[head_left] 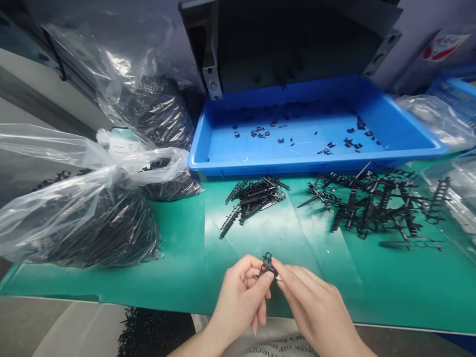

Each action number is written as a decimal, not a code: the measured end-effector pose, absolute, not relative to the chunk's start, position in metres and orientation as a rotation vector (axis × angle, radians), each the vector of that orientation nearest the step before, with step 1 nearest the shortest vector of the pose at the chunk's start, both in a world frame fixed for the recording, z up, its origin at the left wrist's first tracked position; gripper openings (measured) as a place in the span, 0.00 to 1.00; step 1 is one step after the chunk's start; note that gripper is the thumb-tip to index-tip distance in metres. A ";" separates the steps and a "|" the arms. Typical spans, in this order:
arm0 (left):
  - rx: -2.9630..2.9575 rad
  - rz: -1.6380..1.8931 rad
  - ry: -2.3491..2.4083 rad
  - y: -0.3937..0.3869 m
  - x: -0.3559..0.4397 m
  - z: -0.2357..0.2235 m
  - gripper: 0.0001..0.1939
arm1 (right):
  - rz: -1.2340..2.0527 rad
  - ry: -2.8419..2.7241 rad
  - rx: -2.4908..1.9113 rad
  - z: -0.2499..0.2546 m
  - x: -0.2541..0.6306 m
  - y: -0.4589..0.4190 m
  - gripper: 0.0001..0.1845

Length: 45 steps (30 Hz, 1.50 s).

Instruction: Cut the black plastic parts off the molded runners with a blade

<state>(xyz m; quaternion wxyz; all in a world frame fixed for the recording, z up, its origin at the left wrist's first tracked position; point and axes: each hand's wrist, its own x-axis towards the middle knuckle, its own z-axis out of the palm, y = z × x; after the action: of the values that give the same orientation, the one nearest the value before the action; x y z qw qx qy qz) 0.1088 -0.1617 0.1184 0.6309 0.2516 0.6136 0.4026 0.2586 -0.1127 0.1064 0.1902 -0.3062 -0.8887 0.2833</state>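
Note:
A small black plastic part (267,262) with ring-like ends is held between my two hands, over the front of the green table. My left hand (243,292) is closed on it, thumb and fingers pinching from the left. From the right, my right hand (310,297) presses its fingertips against the same part, the fingers close together. My fingers cover the part's lower half. Beyond my hands lies a tidy pile of black plastic strips (256,196). A looser heap of black plastic frames (383,203) spreads to the right.
A shallow blue tray (316,161) stands at the back with small black pieces scattered inside. Clear plastic bags of black parts (104,223) crowd the left side. A dark panel (297,44) on metal brackets overhangs the tray. Below the front edge are more black pieces (148,332).

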 end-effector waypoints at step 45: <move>0.585 1.057 1.452 -0.167 0.090 0.127 0.05 | 1.007 -2.466 -0.776 0.121 0.245 -0.110 0.20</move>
<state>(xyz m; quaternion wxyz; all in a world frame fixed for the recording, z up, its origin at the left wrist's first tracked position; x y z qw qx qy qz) 0.0898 -0.1668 0.1266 0.5862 0.2508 0.6227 0.4535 0.2451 -0.1095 0.1207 0.1826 -0.2751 -0.8739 0.3567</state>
